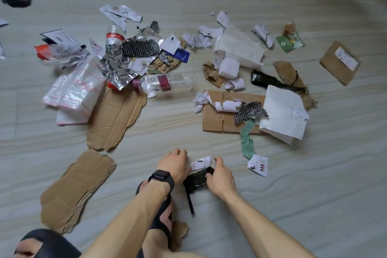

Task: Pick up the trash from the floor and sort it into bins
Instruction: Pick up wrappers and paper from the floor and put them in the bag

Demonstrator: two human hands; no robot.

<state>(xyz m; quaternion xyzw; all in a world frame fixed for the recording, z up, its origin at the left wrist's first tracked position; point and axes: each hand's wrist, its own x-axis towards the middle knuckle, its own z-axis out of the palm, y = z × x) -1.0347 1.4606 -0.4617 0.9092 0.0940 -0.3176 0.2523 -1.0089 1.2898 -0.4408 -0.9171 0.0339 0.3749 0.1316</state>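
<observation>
The person crouches over a pale striped floor [314, 205] strewn with trash. Low in the middle of the view, a small white printed paper slip [201, 162] lies on the floor, and a black netted plastic scrap [195, 181] sits just below it, touching its lower edge, with a narrow black tail trailing toward the person.

The left hand [174, 165], with a black smartwatch [161, 177] on its wrist, is at the slip's left end. Its fingers bend down out of sight, so whether they pinch anything cannot be told. The right hand [219, 176] curls its fingers over the right end of the netted scrap and grips it, with its forefinger reaching beside the slip's right edge.

Farther off lie a clear plastic bottle with a maroon label [167, 84], a torn brown cardboard sheet [117, 115], a flat brown cardboard panel [217, 115], a white paper bag [284, 113] and a green-and-white striped ribbon [247, 138]. A white printed card [258, 165] rests near the right hand. No bin is in view.
</observation>
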